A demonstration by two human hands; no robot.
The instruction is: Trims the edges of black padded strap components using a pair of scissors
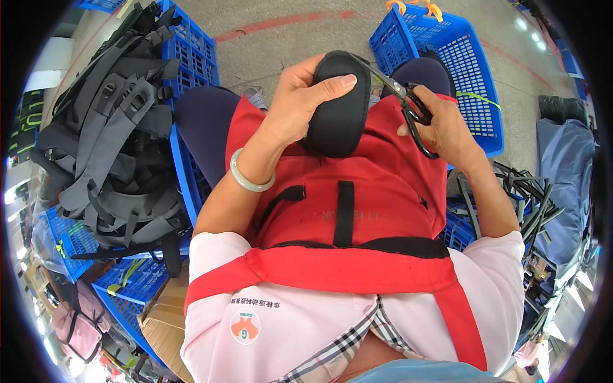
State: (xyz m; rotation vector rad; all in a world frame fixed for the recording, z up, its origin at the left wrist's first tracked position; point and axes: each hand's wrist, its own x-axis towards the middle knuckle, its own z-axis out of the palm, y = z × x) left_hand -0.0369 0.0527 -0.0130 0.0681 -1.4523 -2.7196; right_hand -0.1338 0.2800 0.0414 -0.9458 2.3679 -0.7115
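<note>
My left hand point(295, 96) grips a black padded oval piece point(340, 121) with a stitched-looking edge, thumb across its face and fingers behind it. Above my lap, the piece is held upright. In my right hand point(444, 124) is a pair of scissors point(397, 91) with black handles, fingers through the loops. Their metal blades point up and left, reaching the upper right edge of the pad. Whether the tips touch the pad or a thread there, I cannot tell. Beneath both hands spreads a red apron point(357, 220) over my lap.
On the left, a heap of dark grey straps and padded harness parts point(121, 140) lies on stacked blue crates point(191, 48). A blue basket point(476, 83) stands ahead to the right. Black strips point(533, 201) fill a crate by my right elbow. A cardboard box point(169, 319) sits at lower left.
</note>
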